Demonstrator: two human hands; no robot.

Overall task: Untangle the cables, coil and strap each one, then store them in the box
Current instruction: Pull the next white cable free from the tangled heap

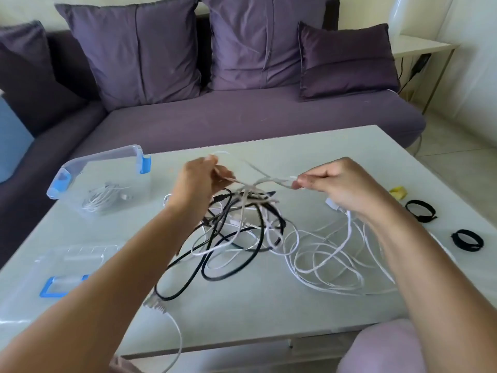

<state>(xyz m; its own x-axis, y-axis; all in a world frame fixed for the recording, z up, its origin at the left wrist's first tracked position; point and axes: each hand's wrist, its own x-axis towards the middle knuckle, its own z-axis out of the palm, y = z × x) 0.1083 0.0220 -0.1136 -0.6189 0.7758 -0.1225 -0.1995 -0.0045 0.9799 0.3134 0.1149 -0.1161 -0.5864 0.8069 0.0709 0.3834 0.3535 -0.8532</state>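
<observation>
Head view, and I judge the job to be at an early stage. One white coil (98, 199) already lies in the box (107, 156), which stands open at the far left of the table (269, 313); I cannot tell whether that coil is strapped. The rest of the cables sit in a tangle (242, 224) at mid-table, between my two hands and partly lifted by them.

My left hand (197, 181) is clenched round a pale strand raised out of the knot. My right hand (343, 188) pinches another white strand between thumb and forefinger, and the two pull apart above the pile. A white plug (333, 205) shows just under the right hand.

Left to do, as I read it: separate every remaining cable, coil each, strap each and box it.

The count:
- One box.
- One lid (75, 255), lying near my left forearm.
- Three straps in all, well apart from the tangle at the right edge: two black straps (421, 210) and one yellow strap (398, 192).
- In the tangle I make out at least one black cable (188, 281) and several white or grey ones. The strands cross too much for an exact number.
</observation>
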